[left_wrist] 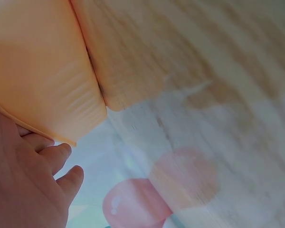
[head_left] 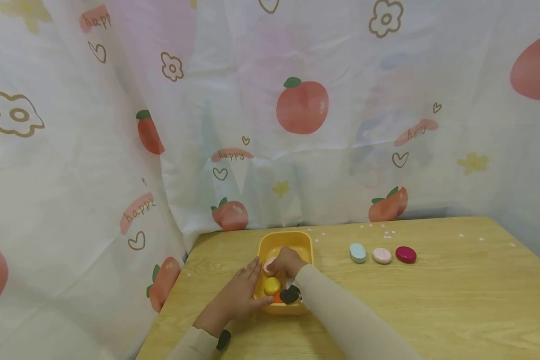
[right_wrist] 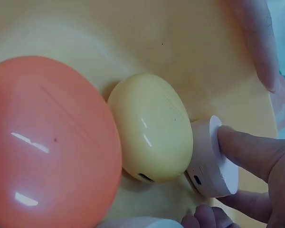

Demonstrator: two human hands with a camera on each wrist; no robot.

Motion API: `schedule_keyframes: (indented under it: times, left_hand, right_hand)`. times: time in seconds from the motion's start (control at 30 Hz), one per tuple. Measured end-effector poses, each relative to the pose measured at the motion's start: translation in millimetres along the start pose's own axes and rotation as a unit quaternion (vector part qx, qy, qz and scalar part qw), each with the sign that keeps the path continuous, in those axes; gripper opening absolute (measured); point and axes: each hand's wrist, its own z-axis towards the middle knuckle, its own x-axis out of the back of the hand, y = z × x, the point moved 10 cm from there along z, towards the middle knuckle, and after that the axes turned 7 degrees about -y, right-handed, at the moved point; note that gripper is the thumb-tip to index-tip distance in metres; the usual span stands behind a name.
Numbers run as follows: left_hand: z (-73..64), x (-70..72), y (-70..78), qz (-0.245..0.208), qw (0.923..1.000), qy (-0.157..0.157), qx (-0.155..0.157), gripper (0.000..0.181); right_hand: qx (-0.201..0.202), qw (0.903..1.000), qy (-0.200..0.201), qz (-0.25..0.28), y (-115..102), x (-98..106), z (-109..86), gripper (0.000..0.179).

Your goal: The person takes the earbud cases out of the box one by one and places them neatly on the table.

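My right hand (head_left: pixel 289 263) reaches into a yellow plastic bin (head_left: pixel 284 235). Its thumb and a finger pinch a pale pink pebble-shaped case (right_wrist: pixel 211 161), which has a small port on its edge and stands tilted beside a yellow case (head_left: pixel 272 286). An orange case (right_wrist: pixel 52 142) lies on the yellow one's other side, and part of a white rounded thing (right_wrist: pixel 140 222) shows at the bottom of the right wrist view. At the bin's left wall, my left hand (head_left: pixel 239 296) rests on the rim with fingers extended and thumb spread toward the near corner.
To the right of the bin, a light blue case (head_left: pixel 358 253), a pale pink case (head_left: pixel 382 256) and a dark red case (head_left: pixel 406 255) lie in a row on the wooden table (head_left: pixel 432 305). Small white specks dot its far part. A fruit-printed curtain (head_left: pixel 342 175) hangs behind.
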Motion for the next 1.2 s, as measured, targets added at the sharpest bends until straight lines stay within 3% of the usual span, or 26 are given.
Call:
schedule_keyframes:
  times: [0.47,0.77,0.93,1.2]
  left_hand:
    - [3.4,-1.3,-1.2,0.003,1.0000,0.001,0.000,0.099]
    - [0.4,-0.7,-1.5,-0.001,0.9999,-0.005,0.010,0.098]
    - [0.3,-0.5,-0.9,0.001,0.9999,-0.005,0.010,0.099]
    - [1.4,-3.0,-2.7,0.004,0.9999,-0.003,0.011,0.099]
  right_hand:
    - [0.006,0.9997,0.003,-0.024,-3,5,3.6,0.017]
    - [0.011,0.9980,-0.001,0.062,6,5,5.3,0.049]
    - [0.011,0.9950,-0.003,0.100,14,4,10.8,0.053]
    - [-0.008,0.9743,-0.013,0.225,19,2,7.9,0.071]
